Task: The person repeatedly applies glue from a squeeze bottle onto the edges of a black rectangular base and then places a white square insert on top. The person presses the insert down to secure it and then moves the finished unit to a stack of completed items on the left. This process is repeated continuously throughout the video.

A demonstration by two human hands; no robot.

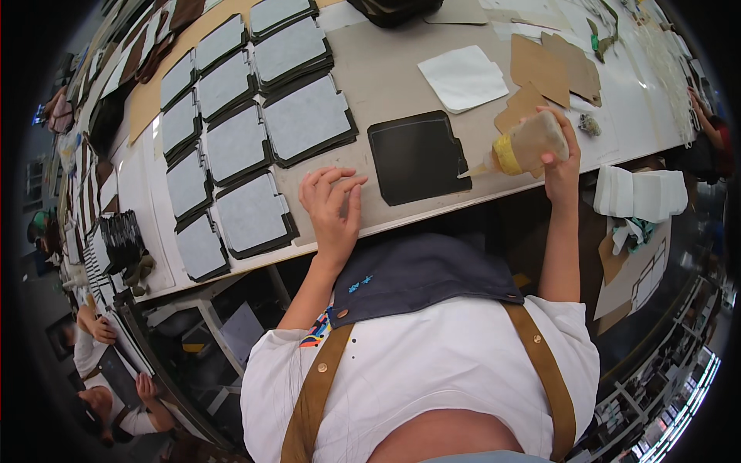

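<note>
A flat black panel with a notched right edge lies on the table in front of me. My right hand grips a squeeze bottle with a yellow band round its neck. The bottle is tipped sideways, and its narrow nozzle points left at the panel's lower right edge. Whether the tip touches the panel I cannot tell. Left of the panel, my left hand hovers with fingers apart and slightly curled, holding nothing. Beside it are stacks of black-edged panels with pale grey tops.
A white sheet and brown card pieces lie beyond the panel. A dark bag-like object sits at the far edge. White folded pads are at the right. Another person works at the lower left.
</note>
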